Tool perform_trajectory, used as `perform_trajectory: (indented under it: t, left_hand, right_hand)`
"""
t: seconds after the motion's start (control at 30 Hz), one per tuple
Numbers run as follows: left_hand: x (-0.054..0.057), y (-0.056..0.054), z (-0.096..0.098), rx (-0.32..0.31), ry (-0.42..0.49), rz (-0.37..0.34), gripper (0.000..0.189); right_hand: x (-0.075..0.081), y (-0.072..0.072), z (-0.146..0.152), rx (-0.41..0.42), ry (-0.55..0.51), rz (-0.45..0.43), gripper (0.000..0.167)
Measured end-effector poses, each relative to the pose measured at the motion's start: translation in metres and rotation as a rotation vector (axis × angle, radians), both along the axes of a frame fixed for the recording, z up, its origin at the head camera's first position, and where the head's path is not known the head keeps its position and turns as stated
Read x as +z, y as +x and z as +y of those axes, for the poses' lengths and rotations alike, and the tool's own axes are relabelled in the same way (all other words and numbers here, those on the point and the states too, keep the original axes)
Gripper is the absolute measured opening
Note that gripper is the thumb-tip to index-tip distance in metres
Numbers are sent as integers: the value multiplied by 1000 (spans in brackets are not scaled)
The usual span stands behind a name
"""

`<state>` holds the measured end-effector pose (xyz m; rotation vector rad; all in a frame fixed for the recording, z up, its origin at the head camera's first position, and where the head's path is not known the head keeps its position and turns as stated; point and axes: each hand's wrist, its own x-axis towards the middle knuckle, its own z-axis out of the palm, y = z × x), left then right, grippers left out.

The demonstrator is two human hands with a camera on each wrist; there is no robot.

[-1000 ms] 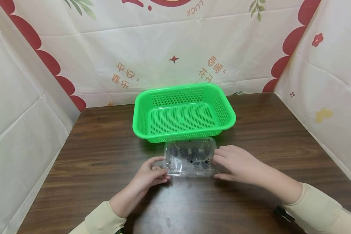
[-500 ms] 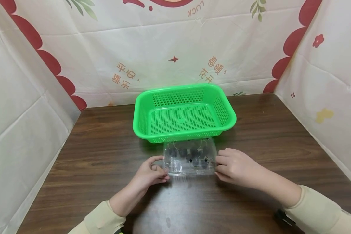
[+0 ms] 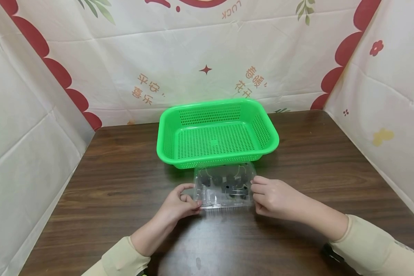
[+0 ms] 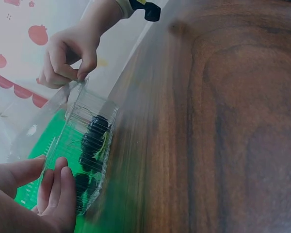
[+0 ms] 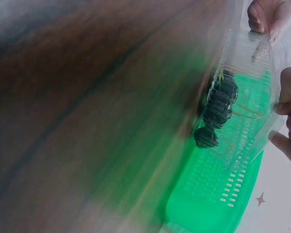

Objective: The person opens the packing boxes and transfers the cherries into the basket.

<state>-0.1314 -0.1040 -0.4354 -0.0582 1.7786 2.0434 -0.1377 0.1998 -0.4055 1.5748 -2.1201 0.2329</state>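
A clear plastic clamshell box (image 3: 224, 197) lies just in front of the green basket, close over the brown table. Inside it are several dark round fruits (image 5: 217, 114) with thin green stems. My left hand (image 3: 177, 205) pinches the box's front left corner, thumb on top and fingers beneath. At the opposite end my right hand (image 3: 276, 197) has its fingers curled and pinches the rim at the right edge. The left wrist view shows the clear ribbed side of the box (image 4: 94, 104) between both hands, with dark fruits low in it.
Behind the box stands a green perforated plastic basket (image 3: 214, 143), its near wall right at the box's back edge. The dark wood-grain table (image 3: 117, 168) spreads around both. White printed cloth (image 3: 183, 50) hangs along the back and sides.
My right hand's fingers have drawn in from lying spread at the box's right edge to a curled pinch on its rim. The left hand keeps its hold, and the box has barely shifted.
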Motion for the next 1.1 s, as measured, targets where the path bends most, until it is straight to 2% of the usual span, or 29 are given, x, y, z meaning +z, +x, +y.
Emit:
perform_trajectory:
  t: [0.27, 0.57, 0.77, 0.97, 1.1]
  left_hand:
    - [3, -1, 2, 10, 42, -3, 63]
    - [2, 0, 2, 4, 48, 6, 64]
    - [2, -1, 3, 0, 39, 14, 64]
    - [1, 0, 2, -8, 26, 7, 64]
    - [1, 1, 1, -15, 34, 2, 65]
  right_hand:
    - [6, -4, 0, -11, -45, -72, 14]
    - [7, -6, 1, -17, -79, -99, 23]
    - [7, -5, 3, -42, -98, -159, 21]
    - [19, -3, 2, -9, -201, -208, 18]
    - [23, -1, 1, -20, -188, -211, 17]
